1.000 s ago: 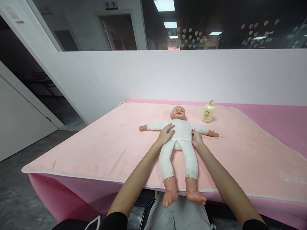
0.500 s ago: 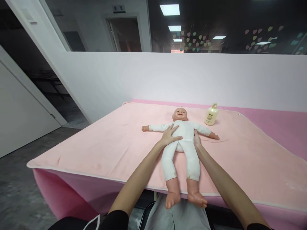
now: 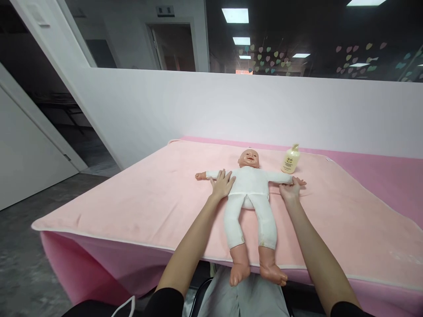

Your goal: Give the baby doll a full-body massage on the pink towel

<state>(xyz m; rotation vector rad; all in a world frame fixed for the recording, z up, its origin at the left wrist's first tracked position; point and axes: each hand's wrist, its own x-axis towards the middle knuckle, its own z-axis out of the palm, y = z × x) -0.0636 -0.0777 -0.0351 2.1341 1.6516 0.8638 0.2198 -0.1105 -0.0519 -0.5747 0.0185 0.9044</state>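
Observation:
A baby doll (image 3: 249, 182) in a white cloth suit lies on its back on the pink blanket (image 3: 132, 193), arms stretched out sideways. Its feet hang over the front edge of the blanket. My left hand (image 3: 222, 184) lies flat, fingers apart, over the doll's upper arm at the left of its torso. At the other side, my right hand (image 3: 291, 190) is closed around the doll's forearm near the wrist, with the doll's small hand (image 3: 300, 181) showing beyond my fingers. Part of my grip is hidden beneath that sleeve.
Behind the doll's right-hand arm stands a pale yellow pump bottle (image 3: 291, 159). A white wall (image 3: 211, 105) with dark glass above runs along the table's far side. A darker pink cover (image 3: 380, 176) shows beside the blanket.
My left hand has slid off the doll's belly to the left, onto its upper arm. My right hand has moved from the torso's side out to the doll's forearm and taken hold there.

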